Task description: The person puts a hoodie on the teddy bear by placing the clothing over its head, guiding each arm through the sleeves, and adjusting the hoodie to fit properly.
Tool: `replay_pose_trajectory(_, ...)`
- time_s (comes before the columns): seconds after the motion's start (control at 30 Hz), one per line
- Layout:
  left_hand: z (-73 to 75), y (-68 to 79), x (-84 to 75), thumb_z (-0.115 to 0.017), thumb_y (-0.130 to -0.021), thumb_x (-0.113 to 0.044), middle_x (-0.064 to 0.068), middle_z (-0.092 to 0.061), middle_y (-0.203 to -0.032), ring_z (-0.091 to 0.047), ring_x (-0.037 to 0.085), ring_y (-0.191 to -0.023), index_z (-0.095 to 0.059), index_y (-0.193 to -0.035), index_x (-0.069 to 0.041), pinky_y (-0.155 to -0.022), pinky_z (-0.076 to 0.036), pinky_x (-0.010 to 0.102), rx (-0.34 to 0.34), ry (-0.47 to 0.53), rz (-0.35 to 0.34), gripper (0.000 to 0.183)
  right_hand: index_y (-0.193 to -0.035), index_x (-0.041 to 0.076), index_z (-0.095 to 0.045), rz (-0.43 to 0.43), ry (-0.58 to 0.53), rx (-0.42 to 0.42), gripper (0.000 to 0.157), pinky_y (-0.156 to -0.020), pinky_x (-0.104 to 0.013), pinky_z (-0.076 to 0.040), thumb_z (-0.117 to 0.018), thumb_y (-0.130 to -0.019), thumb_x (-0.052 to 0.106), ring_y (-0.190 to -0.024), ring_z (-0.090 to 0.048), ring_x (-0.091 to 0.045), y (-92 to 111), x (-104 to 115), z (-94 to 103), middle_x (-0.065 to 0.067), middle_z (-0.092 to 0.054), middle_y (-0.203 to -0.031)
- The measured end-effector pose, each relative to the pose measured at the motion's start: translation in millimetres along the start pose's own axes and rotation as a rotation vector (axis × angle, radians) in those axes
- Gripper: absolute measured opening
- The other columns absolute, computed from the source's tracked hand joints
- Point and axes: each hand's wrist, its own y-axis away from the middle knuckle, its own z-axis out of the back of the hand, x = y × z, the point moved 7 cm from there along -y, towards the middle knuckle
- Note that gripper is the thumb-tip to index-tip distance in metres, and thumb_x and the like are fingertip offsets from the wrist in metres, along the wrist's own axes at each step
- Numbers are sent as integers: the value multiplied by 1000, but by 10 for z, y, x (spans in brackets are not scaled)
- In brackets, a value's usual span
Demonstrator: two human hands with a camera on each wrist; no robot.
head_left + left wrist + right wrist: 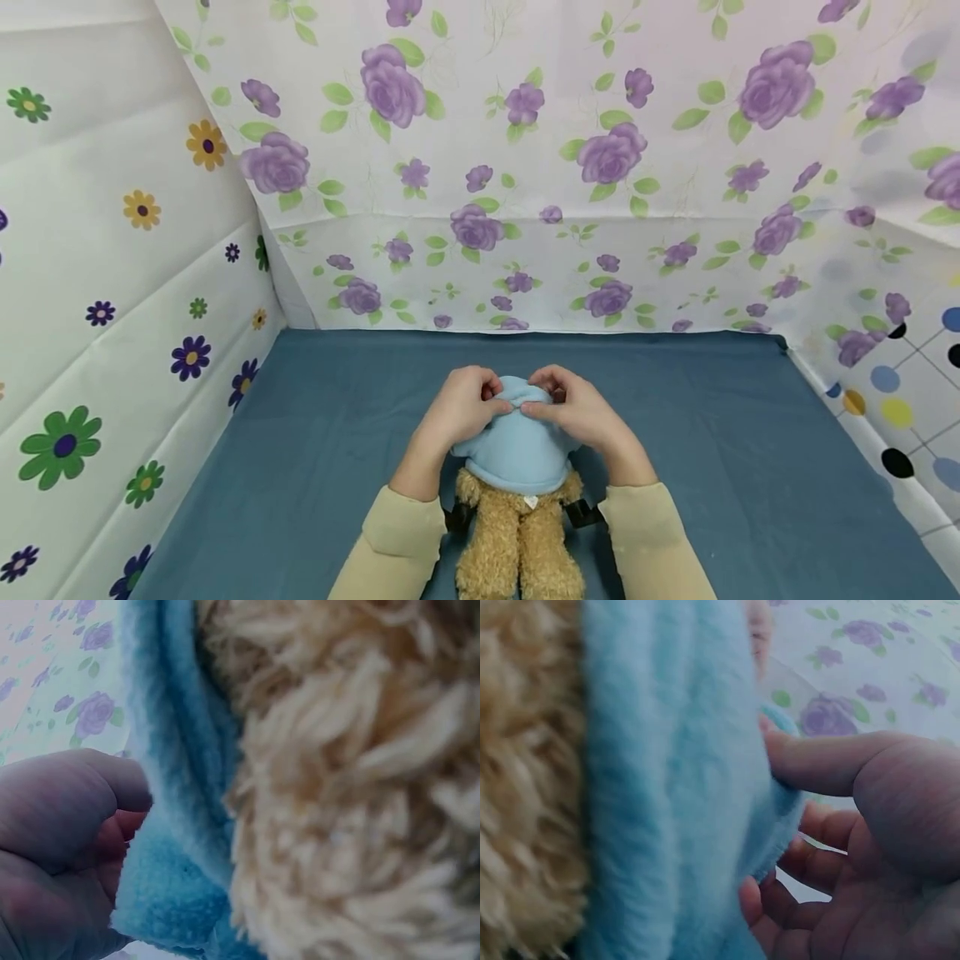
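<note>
A light blue plush garment [517,454] covers the upper body and head area of a curly brown teddy bear [487,542], whose legs point toward me. At the garment's far edge my left hand [467,404] pinches the fabric between thumb and fingers. Close beside it my right hand [577,412] pinches the same edge, the thumbs nearly meeting. In the left wrist view the blue cloth [180,885] lies against the bear's fur [345,795]. The right wrist view shows my thumb and curled fingers on the fabric's edge [769,832]. The bear's face is hidden.
A blue-grey cloth [330,433] covers the table under the bear. White sheets with purple roses [476,225] stand at the back, a flower-printed sheet [112,350] at the left, and a dotted one [915,400] at the right.
</note>
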Motion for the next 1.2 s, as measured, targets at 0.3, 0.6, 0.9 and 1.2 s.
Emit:
replay_pose_trajectory(0.3, -19, 44, 105, -65, -110, -20, 3, -37, -70, -32, 19, -58, -52, -83, -9, -62, -32, 36, 139, 128, 71, 31, -134, 16, -74, -29, 71, -62, 36, -83, -44, -55, -73, -105, 38, -95, -67, -20, -10, 3, -7, -3, -71, -118)
replay_pose_trajectory(0.6, -6, 2, 80, -74, -104, -18, 9, -51, -82, -39, 20, -63, -65, -121, -8, -64, -36, 36, 34, 43, 58, 21, -122, 9, -68, 21, 100, 2, 22, -78, -43, -47, -58, -113, 26, -91, -57, -26, -23, 103, -84, -12, -59, -118)
replay_pose_trajectory(0.9, -25, 8, 18, -78, -100, -10, 8, -50, -84, -43, 21, -70, -65, -103, -11, -68, -36, 39, 36, -21, 47, 14, -111, 6, -58, 24, -171, 172, 22, -76, -41, -38, -50, -116, 26, -80, -47, -26, 16, 105, -182, -13, -51, -100)
replay_pose_trajectory(1.2, -4, -16, 16, -75, -102, -12, 7, -52, -85, -46, 21, -71, -67, -101, -11, -67, -37, 37, 15, -34, -13, 8, -114, 13, -60, 40, 102, 6, 38, -71, -42, -50, -89, -93, 27, -84, -60, -24, -13, 135, -159, -8, -61, -102)
